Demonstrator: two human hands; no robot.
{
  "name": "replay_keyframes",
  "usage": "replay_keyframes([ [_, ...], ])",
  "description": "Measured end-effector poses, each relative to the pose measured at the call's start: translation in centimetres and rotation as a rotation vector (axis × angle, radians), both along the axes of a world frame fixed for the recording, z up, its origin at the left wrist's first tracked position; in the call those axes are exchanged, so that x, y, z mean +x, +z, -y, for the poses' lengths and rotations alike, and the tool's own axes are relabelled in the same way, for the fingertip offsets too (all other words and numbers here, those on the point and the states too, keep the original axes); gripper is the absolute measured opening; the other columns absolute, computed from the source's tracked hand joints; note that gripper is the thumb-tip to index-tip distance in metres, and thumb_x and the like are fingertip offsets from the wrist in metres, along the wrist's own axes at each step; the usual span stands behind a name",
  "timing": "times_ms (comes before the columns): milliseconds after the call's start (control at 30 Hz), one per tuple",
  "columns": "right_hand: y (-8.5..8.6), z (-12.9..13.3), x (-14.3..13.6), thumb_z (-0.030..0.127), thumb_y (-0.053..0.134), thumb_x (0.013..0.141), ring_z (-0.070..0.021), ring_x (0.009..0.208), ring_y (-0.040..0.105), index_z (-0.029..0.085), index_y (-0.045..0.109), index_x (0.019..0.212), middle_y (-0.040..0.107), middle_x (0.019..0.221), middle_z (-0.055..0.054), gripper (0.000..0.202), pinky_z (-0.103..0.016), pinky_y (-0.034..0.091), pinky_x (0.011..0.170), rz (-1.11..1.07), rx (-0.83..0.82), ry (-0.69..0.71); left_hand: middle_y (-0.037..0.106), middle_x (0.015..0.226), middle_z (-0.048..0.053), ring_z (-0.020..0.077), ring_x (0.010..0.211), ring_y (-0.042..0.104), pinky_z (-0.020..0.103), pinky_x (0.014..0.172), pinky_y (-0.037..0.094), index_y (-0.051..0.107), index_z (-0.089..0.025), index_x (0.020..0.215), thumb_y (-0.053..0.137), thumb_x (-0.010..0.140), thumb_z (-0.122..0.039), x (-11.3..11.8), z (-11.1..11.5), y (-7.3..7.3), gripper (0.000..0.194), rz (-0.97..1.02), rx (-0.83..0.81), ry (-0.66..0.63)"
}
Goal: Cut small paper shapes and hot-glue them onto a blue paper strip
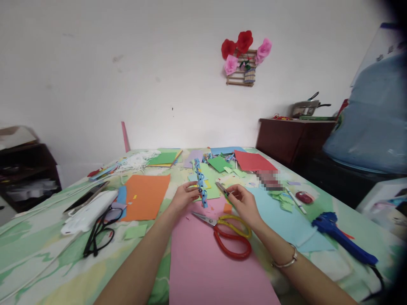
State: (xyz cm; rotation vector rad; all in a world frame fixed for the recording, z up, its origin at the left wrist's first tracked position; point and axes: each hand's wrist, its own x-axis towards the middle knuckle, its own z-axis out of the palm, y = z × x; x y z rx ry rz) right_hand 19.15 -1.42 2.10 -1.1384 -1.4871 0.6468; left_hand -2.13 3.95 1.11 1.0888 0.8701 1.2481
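My left hand is closed on a blue strip with dark dots, held upright and slightly tilted between thumb and fingers. To its right, my right hand grips a small tool with a pointed metal blade; the fingers hide most of its handle. The blade points toward the strip, with a gap between them. Below both hands, large scissors with one yellow and one red handle loop lie partly spread on a pink sheet. Light green paper lies behind the strip.
On the left are an orange sheet, black glasses, a white power strip and a phone. A light blue sheet, a white pen and a blue glue gun lie on the right.
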Motion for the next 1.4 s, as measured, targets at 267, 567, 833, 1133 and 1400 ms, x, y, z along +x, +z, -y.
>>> replay_keyframes([
  [267, -0.6, 0.2, -1.1, 0.026, 0.057, 0.074, -0.0145, 0.066, 0.054, 0.018, 0.061, 0.079, 0.061, 0.075, -0.002, 0.01, -0.026, 0.042, 0.06, 0.002, -0.105, 0.255, 0.07, 0.085, 0.009, 0.0203, 0.079, 0.066, 0.036, 0.079, 0.048, 0.061, -0.013, 0.104, 0.081, 0.056, -0.021, 1.1, 1.3, 0.8, 0.053, 0.065, 0.085, -0.169],
  [567, -0.8, 1.0, -1.6, 0.034, 0.06, 0.077, -0.0125, 0.062, 0.056, 0.018, 0.057, 0.083, 0.061, 0.076, -0.001, 0.017, -0.027, 0.049, 0.06, -0.124, -0.213, 0.455, 0.07, 0.083, 0.007, 0.0174, 0.073, 0.065, 0.031, 0.073, 0.048, 0.061, -0.014, 0.106, 0.08, 0.059, -0.02, 2.0, 2.2, 0.9, 0.051, 0.05, 0.137, -0.244],
  [833, -0.5, 0.4, -1.1, 0.032, 0.057, 0.076, -0.0143, 0.065, 0.057, 0.018, 0.057, 0.081, 0.06, 0.072, -0.002, 0.015, -0.026, 0.045, 0.061, -0.088, -0.114, 0.246, 0.071, 0.08, 0.008, 0.0216, 0.073, 0.067, 0.035, 0.073, 0.05, 0.061, -0.014, 0.099, 0.08, 0.056, -0.028, 0.7, 0.8, 0.6, 0.05, -0.131, 0.156, -0.007],
  [1133, -0.1, -0.8, 1.3, 0.03, 0.056, 0.074, -0.0121, 0.055, 0.045, 0.019, 0.051, 0.066, 0.051, 0.057, 0.003, 0.015, -0.024, 0.033, 0.053, 0.039, -0.006, -0.028, 0.069, 0.066, 0.006, 0.023, 0.064, 0.067, 0.032, 0.062, 0.049, 0.061, -0.015, 0.081, 0.081, 0.048, -0.02, -2.0, -1.6, -1.2, 0.039, -0.278, 0.106, 0.259],
  [1400, 0.2, -0.2, 0.8, 0.028, 0.05, 0.078, -0.0143, 0.06, 0.053, 0.02, 0.05, 0.07, 0.058, 0.062, 0.002, 0.012, -0.025, 0.037, 0.059, 0.094, -0.011, -0.007, 0.07, 0.071, 0.006, 0.0208, 0.065, 0.067, 0.032, 0.063, 0.051, 0.059, -0.013, 0.086, 0.08, 0.049, -0.024, -1.3, -1.4, -1.2, 0.044, -0.257, 0.116, 0.206],
])
